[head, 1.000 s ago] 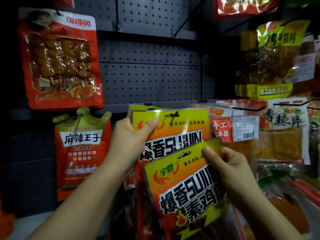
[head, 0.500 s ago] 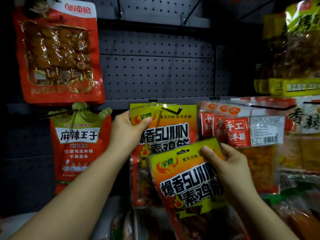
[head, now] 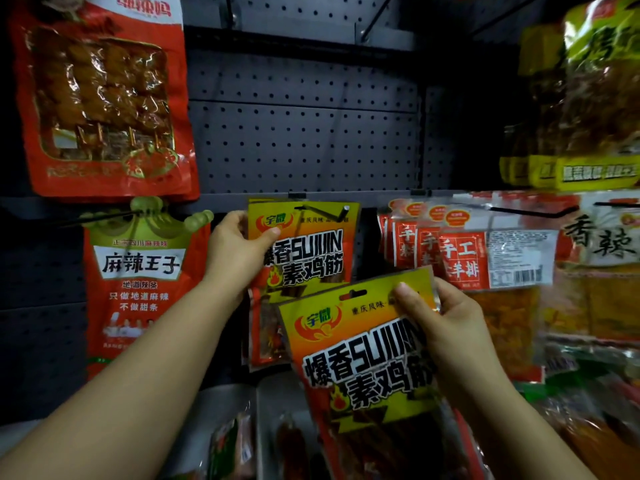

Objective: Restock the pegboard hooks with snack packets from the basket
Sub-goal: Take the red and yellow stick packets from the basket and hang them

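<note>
A yellow and red snack packet (head: 311, 251) hangs on a metal hook (head: 343, 213) at the middle of the dark pegboard (head: 304, 143). My left hand (head: 239, 251) grips that packet's upper left corner, thumb on its front. My right hand (head: 450, 327) pinches the top right edge of a second, matching packet (head: 360, 362), held tilted below and in front of the hook. Its hang hole is below the hook's tip. More packets hang behind the hooked one.
A large red skewer packet (head: 100, 98) and a red packet with a green crown top (head: 138, 282) hang at the left. Red-labelled packets (head: 460, 261) and yellow ones (head: 588, 98) crowd the right. Loose packets (head: 235, 445) lie low down. An upper hook (head: 374, 19) juts out bare.
The left hand pushed its packet further back along the hook, so the hook's tip now sticks out in front. The right hand's packet stayed below it, and the view came closer.
</note>
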